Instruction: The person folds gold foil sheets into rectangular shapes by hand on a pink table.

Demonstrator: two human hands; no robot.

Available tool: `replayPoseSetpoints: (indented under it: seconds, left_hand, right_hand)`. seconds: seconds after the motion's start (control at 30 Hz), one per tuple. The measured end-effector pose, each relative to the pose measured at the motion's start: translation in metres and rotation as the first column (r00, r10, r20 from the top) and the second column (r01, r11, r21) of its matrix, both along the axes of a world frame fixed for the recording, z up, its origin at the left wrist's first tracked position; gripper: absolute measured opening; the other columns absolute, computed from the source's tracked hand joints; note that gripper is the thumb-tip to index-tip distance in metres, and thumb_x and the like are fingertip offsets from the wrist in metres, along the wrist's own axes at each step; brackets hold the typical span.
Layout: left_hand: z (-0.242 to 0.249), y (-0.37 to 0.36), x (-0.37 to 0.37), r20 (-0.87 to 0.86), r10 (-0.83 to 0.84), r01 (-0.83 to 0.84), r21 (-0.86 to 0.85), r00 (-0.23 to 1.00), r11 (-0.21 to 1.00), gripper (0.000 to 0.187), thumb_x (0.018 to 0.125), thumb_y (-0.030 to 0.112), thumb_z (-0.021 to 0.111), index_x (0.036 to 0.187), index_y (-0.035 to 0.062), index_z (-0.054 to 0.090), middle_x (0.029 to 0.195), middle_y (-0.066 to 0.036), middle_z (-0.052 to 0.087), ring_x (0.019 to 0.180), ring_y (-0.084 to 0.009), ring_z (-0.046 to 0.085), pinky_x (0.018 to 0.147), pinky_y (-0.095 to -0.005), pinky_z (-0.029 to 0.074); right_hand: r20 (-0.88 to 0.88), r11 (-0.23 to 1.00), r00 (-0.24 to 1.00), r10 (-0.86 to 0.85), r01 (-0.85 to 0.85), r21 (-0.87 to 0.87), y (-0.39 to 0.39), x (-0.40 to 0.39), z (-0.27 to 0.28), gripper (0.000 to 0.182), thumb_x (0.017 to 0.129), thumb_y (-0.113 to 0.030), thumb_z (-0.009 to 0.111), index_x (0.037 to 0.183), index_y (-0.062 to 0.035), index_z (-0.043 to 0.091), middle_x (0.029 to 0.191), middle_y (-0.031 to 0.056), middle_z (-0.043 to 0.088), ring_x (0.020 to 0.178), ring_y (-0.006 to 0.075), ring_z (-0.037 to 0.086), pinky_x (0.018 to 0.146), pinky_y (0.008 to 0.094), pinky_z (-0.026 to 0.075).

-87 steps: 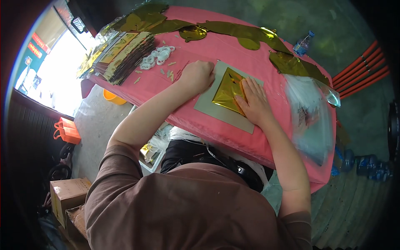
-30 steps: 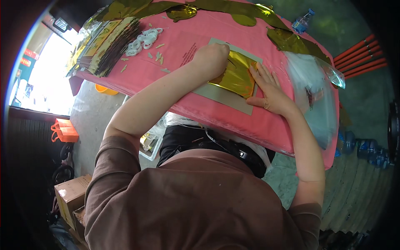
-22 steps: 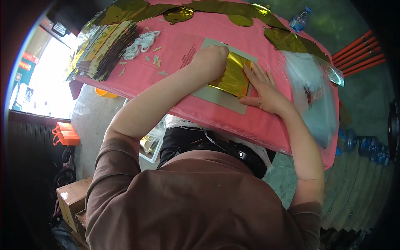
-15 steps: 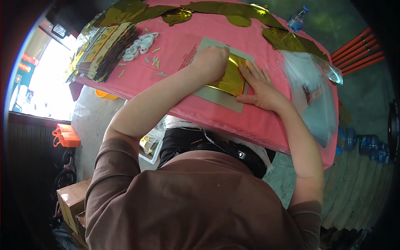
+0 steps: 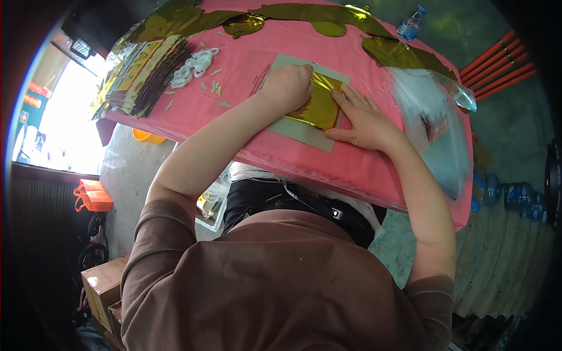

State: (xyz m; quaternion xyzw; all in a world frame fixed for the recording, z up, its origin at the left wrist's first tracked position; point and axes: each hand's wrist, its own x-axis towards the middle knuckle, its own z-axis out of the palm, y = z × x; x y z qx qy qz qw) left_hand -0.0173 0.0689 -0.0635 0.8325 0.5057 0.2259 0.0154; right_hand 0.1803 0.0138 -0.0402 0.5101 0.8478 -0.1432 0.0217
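A folded gold foil piece (image 5: 320, 104) lies on a grey cardboard sheet (image 5: 307, 139) near the front of the table. My left hand (image 5: 291, 86) is closed in a fist on the left part of the foil; whatever its fingers hold, if anything, is hidden beneath them. On the foil's right edge my right hand (image 5: 364, 121) lies open and flat, fingers pointing away and thumb toward the front corner.
A pink cloth (image 5: 252, 50) covers the table. To the left are stacked printed packets (image 5: 143, 76), white cords (image 5: 199, 63) and small clips (image 5: 218, 89). Gold foil balloons (image 5: 410, 57) line the far side. Clear plastic bags (image 5: 436, 140) lie right, a bottle (image 5: 411, 24) behind.
The whole view has shifted slightly, moving the table a little left in the picture. Both hands keep about the same place and shape on the foil.
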Motion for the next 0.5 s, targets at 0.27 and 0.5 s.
replayPoseSetpoints:
  seconds: [0.27,0.5]
  left_hand:
    - [-0.008,0.001,0.0,-0.041,-0.031,0.034,0.065,0.999,0.997,0.016,0.081,0.018,0.052,0.078,0.0017,0.053,0.064,-0.018,0.061,0.061,-0.0338,0.062,0.056,-0.0431,0.05]
    - [-0.008,0.0,0.0,-0.039,-0.041,0.043,0.057,0.998,0.997,0.015,0.081,0.017,0.052,0.077,0.0018,0.052,0.066,-0.018,0.061,0.061,-0.0339,0.062,0.056,-0.0426,0.05]
  right_hand:
    - [-0.085,0.999,0.996,-0.021,0.023,0.028,-0.005,0.011,-0.008,0.084,0.08,-0.05,0.059,0.142,-0.0051,0.023,0.148,0.0201,0.016,0.138,0.0283,0.015,0.111,0.045,0.007]
    - [-0.172,0.993,0.981,-0.09,0.101,0.058,-0.009,0.009,-0.017,0.086,0.079,-0.049,0.061,0.142,-0.006,0.021,0.149,0.0172,0.016,0.139,0.0273,0.013,0.111,0.0458,0.002]
